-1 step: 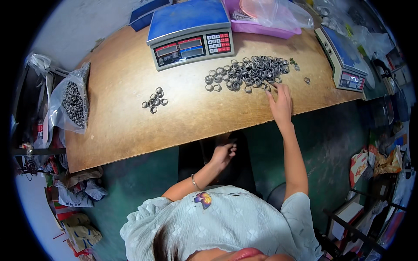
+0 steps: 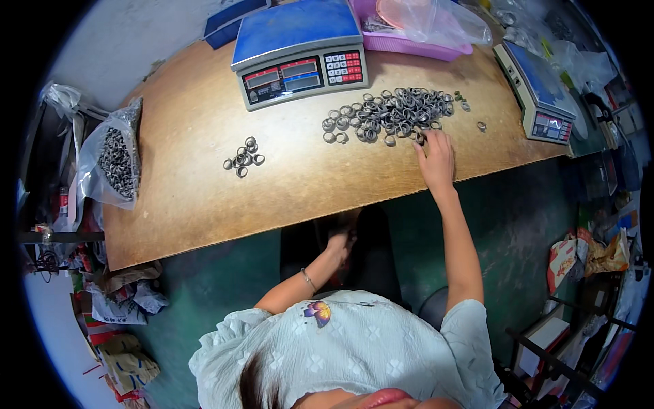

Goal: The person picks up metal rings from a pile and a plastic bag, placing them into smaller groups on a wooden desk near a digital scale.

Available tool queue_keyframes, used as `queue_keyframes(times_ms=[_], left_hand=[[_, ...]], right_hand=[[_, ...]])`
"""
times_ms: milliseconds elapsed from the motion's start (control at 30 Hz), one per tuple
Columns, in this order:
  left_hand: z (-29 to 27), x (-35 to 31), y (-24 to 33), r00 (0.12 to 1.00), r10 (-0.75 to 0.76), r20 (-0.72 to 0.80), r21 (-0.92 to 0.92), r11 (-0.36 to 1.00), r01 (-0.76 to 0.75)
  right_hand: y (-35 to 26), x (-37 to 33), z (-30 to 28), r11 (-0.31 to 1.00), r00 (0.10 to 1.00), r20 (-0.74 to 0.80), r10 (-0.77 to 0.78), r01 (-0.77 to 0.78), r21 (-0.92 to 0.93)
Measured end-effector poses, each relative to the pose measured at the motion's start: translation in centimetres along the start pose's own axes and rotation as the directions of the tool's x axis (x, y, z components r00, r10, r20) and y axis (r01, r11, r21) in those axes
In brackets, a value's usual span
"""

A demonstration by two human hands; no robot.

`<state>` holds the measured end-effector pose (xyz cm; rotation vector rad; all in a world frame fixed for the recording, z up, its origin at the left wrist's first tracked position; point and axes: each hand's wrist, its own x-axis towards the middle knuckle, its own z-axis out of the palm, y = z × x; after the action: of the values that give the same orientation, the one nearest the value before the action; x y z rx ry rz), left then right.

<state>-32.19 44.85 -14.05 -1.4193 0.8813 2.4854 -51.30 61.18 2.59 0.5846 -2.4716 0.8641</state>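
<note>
R hand [image 2: 436, 160] at near edge of metal ring pile [image 2: 392, 112] on tabletop [image 2: 191, 198]; fingers spread flat, tips on rings, not clamped.
Rings prob. small, hard, light singly, slick & apt to roll; pinch 1 by its rim. L hand [image 2: 338, 242] below tabletop edge, fingers can't tell. Small ring cluster [image 2: 243, 158] apart to the left. Clear bag of rings [image 2: 116, 160] at left end; blue-top scale [image 2: 300, 51] behind pile, 2nd scale [image 2: 541, 92] at right, pink tray [image 2: 415, 44] w/ clear plastic.

Head camera looks steeply down from above onto the wooden table [image 2: 204, 198].

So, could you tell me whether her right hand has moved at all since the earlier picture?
No: the right hand rests at the ring pile's near edge, exactly as before.
</note>
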Motion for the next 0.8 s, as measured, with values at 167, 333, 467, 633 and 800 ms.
queue_keyframes(times_ms=[167,333,467,633,800], left_hand=[[-6.3,8.4,-1.4,0.921,0.191,-0.339,0.178,0.974,-0.137],[-3.1,4.9,-0.9,0.996,-0.036,-0.08,0.169,0.984,0.049],[6.7,-10.4,4.5,0.859,-0.168,0.484,-0.076,0.97,0.233],[8.6,-12.9,5.4,0.83,-0.163,0.533,0.045,0.985,0.165],[8.1,-11.2,4.0,0.828,-0.221,0.516,0.044,0.972,0.232]], right_hand=[[0.9,-0.6,-0.2,0.999,0.997,0.064,-0.034,0.033,0.009],[-2.4,-2.3,-3.1,0.869,0.943,0.263,0.206,-0.3,0.394],[-5.5,-4.2,-5.5,0.763,0.775,0.632,-0.013,-0.401,0.507],[-4.2,-2.6,-4.0,0.681,0.689,0.722,0.055,-0.555,0.478],[0.3,1.5,1.3,1.0,1.0,0.024,-0.004,0.003,0.026]])
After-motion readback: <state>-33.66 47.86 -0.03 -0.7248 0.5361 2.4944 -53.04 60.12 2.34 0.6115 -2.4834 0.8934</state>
